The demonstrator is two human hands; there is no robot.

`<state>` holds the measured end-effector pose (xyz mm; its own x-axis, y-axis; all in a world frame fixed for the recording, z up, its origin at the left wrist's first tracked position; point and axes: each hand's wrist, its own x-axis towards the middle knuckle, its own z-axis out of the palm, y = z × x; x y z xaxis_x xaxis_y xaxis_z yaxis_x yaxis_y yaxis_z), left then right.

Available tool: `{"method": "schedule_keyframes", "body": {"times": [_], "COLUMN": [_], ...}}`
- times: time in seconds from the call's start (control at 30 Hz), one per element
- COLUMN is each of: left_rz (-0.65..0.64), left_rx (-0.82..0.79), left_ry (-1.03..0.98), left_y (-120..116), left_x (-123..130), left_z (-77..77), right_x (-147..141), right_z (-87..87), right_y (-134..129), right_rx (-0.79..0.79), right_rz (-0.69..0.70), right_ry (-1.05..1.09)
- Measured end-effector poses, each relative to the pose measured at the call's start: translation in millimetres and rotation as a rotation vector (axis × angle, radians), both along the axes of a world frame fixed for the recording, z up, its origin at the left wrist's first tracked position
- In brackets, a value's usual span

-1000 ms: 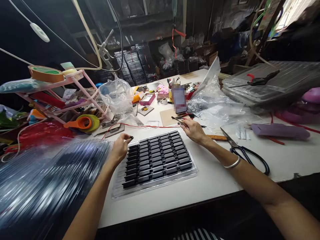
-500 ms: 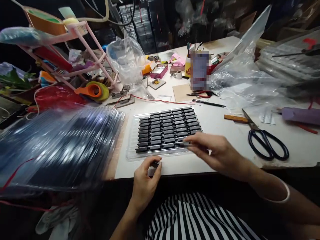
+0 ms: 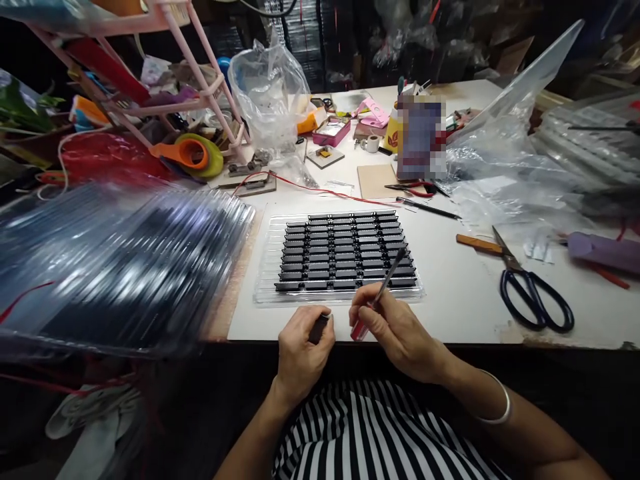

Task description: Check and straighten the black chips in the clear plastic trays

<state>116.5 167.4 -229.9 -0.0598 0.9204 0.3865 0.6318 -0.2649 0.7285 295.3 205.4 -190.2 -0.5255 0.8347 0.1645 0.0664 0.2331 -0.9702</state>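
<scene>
My left hand (image 3: 306,347) is closed around a small dark piece (image 3: 319,328) at the table's front edge, its shape mostly covered by the fingers. To its right, my right hand (image 3: 400,333) grips a red-handled screwdriver (image 3: 363,325), whose dark shaft slants up and away over the tray's front right. Just beyond both hands lies a clear plastic tray (image 3: 269,267). Rows of black comb-edged parts (image 3: 345,255) fill most of it, standing in close columns. Neither hand appears to touch the tray.
Large scissors (image 3: 535,300) lie at right, with pliers (image 3: 417,189) and a black pen (image 3: 430,208) behind the tray. Stacked clear trays (image 3: 150,273) crowd the left. Farther back are a pink rack (image 3: 180,47), a plastic bag (image 3: 273,93) and plastic sheeting (image 3: 500,160).
My right hand has drawn back from the tray's front row toward my body, and the screwdriver now points up and away. My left hand stays near the edge. The view has shifted slightly.
</scene>
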Motion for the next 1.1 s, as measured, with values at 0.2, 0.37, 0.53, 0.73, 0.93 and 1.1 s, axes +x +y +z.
{"method": "schedule_keyframes", "body": {"times": [0.2,0.37,0.53,0.73,0.93,1.1], "left_rz": [-0.021,-0.033,-0.074,0.021,0.17,0.085], "left_rx": [-0.002,0.005,-0.023,-0.084,-0.069,-0.152], "left_ry": [-0.036,-0.051,-0.044,-0.252,-0.159,-0.024], "left_y": [1.8,2.0,-0.1,30.7,124.7,190.4], "left_x": [-1.1,-1.4,-7.6,-55.7,-102.5,-115.8], "left_z": [-3.3,-5.7,-12.1,6.5,32.6,17.9], "right_x": [-27.7,-45.2,-36.4,23.7,86.9,90.7], "right_z": [3.6,5.6,21.1,13.4,-52.7,-73.8], "right_y": [6.9,13.1,11.3,21.0,35.9,28.6], "right_rx": [0.544,0.696,0.684,0.601,0.329,0.251], "right_rz": [0.077,0.065,-0.059,-0.67,-1.033,-1.037], "right_ry": [0.107,0.021,0.024,0.142,-0.091,-0.188]}}
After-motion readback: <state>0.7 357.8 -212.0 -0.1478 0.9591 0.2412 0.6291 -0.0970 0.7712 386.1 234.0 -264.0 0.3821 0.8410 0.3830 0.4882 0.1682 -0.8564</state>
